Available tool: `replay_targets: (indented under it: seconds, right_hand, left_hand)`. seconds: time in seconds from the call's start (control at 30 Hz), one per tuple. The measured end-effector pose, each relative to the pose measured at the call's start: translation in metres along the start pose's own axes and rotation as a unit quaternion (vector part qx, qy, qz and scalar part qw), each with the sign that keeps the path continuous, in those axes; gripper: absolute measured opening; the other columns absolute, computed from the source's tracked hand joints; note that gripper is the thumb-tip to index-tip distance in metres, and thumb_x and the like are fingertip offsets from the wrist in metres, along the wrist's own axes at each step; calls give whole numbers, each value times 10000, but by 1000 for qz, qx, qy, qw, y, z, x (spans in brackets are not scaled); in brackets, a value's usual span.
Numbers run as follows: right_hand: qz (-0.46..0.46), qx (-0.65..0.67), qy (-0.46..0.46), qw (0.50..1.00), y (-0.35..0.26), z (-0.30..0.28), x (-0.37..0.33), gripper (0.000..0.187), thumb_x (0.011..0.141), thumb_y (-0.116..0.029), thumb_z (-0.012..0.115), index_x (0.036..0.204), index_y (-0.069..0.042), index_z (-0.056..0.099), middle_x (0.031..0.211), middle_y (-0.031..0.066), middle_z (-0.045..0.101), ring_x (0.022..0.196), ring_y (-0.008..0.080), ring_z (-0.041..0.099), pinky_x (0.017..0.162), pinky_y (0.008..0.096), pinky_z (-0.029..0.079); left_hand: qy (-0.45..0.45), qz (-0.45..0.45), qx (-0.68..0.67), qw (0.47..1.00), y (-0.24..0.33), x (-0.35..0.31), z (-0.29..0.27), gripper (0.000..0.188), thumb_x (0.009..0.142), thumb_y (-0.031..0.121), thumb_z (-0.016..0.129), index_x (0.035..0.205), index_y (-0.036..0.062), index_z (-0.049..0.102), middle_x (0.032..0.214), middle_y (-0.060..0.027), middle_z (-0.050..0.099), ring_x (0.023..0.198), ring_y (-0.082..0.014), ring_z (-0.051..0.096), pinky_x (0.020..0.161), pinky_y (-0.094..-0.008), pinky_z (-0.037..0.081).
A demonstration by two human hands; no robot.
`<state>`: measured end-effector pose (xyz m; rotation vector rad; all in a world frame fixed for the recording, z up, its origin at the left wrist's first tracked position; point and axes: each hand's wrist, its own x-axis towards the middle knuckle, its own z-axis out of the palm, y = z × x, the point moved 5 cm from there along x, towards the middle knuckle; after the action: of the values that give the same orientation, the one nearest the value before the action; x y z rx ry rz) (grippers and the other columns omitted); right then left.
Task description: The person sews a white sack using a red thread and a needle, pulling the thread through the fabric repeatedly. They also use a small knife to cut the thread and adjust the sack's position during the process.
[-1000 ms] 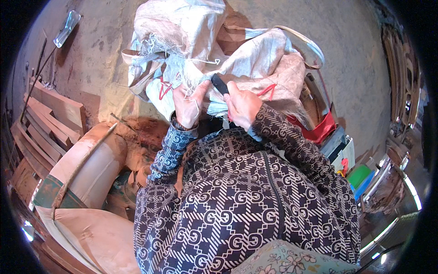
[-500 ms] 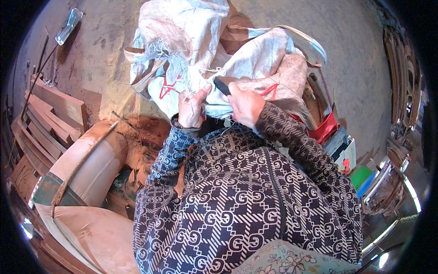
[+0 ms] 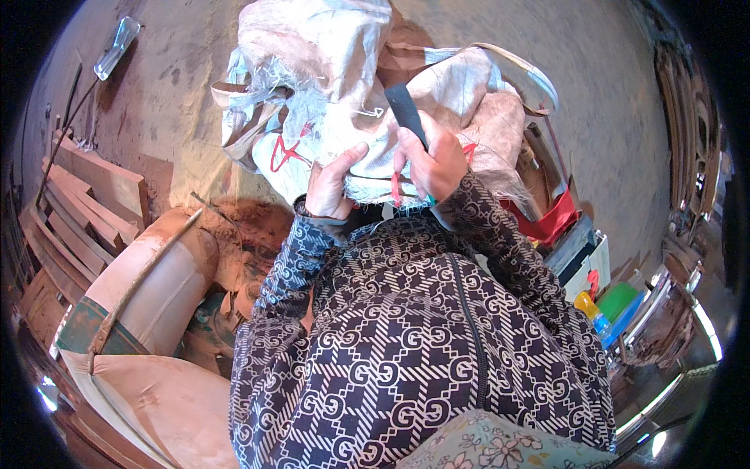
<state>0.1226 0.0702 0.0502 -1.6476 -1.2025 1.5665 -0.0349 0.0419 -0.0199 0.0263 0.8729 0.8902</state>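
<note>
A large worn white woven sack (image 3: 312,43) lies bunched before me, frayed along its torn edges. My left hand (image 3: 332,187) grips the sack's near edge, thumb on top and the other fingers mostly hidden. My right hand (image 3: 437,162) is closed round a black, flat handle-like tool (image 3: 403,107), which points up and away over the sack; its other end is hidden below the fist. A strip of red string (image 3: 396,187) hangs beside the right fingers. Another red string (image 3: 287,154) lies tied on the sack left of my hands.
Stacked boards (image 3: 101,180) lie at the left. Stuffed pale sacks (image 3: 160,281) and a thin stick (image 3: 141,285) are nearer, at lower left. A red cloth (image 3: 553,220), a white box (image 3: 586,266) and a yellow-and-blue bottle (image 3: 592,314) are at my right.
My right hand has turned and shifted slightly right, swinging the black tool more upright and away from my left thumb. Red string now shows by its fingers. The left hand has barely moved.
</note>
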Motion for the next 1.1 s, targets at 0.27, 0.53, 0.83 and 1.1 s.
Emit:
replay_targets:
  seconds: [0.27, 0.53, 0.83, 1.1]
  right_hand:
    - [5, 35, 1, 999, 20, 4, 14, 229, 1042, -238, 448, 1136, -52, 542, 585, 14, 546, 385, 64, 446, 353, 233, 352]
    - [-41, -54, 60, 996, 31, 0, 16, 278, 1019, -275, 478, 1127, -55, 608, 637, 97, 615, 562, 215, 646, 554, 372, 499]
    - [-18, -22, 54, 998, 11, 0, 3, 277, 1021, -247, 477, 1211, -73, 577, 657, 93, 607, 576, 204, 643, 568, 353, 492]
    - [-10, -61, -2, 998, 5, -10, -29, 295, 1063, -230, 387, 1252, -39, 508, 547, -10, 496, 456, 60, 480, 459, 226, 380]
  left_hand:
    - [-78, -94, -105, 987, -14, 0, 15, 406, 906, 162, 639, 1266, -2, 550, 1138, -135, 668, 990, -271, 673, 866, -430, 555]
    - [-53, -118, -123, 984, -14, -12, 21, 356, 913, 136, 620, 1229, -14, 553, 1070, -146, 665, 952, -274, 664, 864, -415, 539]
    - [-115, -95, -168, 974, -6, -20, 39, 384, 925, 124, 616, 1276, -14, 544, 1161, -144, 656, 1018, -288, 657, 914, -452, 526]
    - [-27, -37, -10, 999, 21, -16, 24, 429, 899, 55, 648, 1305, -13, 526, 1185, -145, 657, 1051, -255, 662, 917, -409, 540]
